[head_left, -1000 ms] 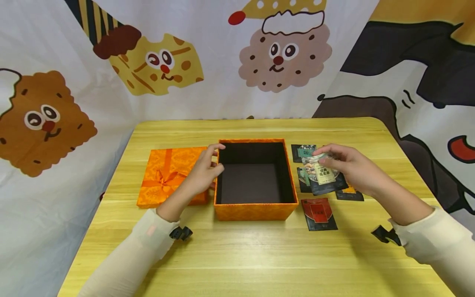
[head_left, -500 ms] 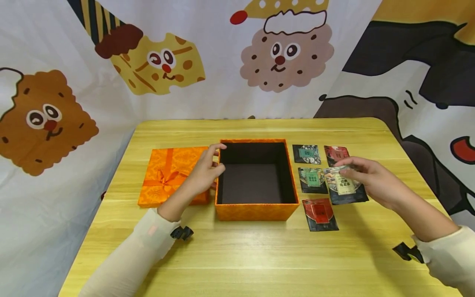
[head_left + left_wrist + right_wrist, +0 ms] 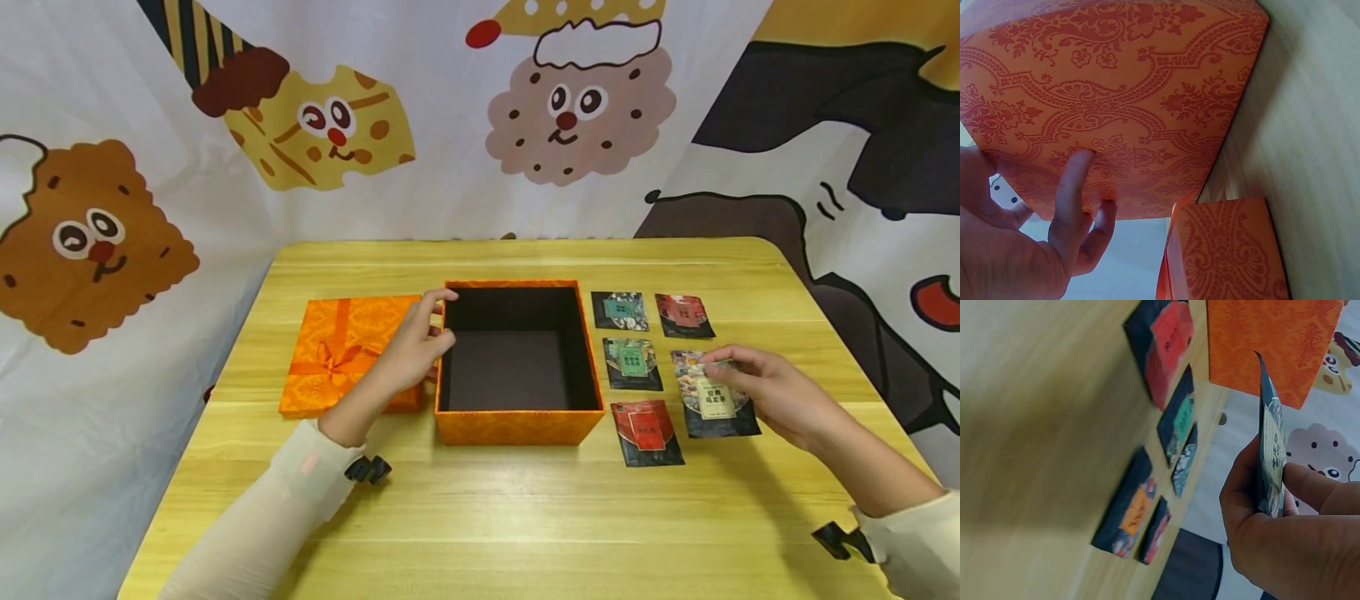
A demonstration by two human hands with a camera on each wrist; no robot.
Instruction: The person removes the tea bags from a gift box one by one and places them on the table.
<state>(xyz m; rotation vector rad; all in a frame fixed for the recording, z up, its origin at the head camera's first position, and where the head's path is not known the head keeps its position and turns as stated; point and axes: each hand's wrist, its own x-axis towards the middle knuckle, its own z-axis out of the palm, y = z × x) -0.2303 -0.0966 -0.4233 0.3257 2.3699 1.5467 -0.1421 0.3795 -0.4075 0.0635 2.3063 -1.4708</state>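
Note:
My right hand (image 3: 787,404) pinches a tea packet (image 3: 716,402) with a pale yellow label, held above the table on the right. In the right wrist view the packet (image 3: 1270,444) stands edge-on between thumb and fingers. An orange-labelled packet (image 3: 1135,512) lies below it, hidden in the head view. My left hand (image 3: 405,354) is at the left wall of an open orange gift box (image 3: 517,429) with a black inside. The left wrist view has its fingers (image 3: 1071,194) loosely bent, fingertips against the patterned outer wall.
Left of the box lies its orange lid (image 3: 318,325) with a ribbon bow. To the right are a teal-labelled packet (image 3: 619,311), a dark red one (image 3: 684,315), a green one (image 3: 632,363) and a bright red one (image 3: 648,433). A cartoon-printed curtain (image 3: 442,208) hangs behind the table.
My right hand has carried the pale yellow-labelled packet right and toward the front, away from the box, uncovering the green, teal and dark red packets. The left hand stays at the box.

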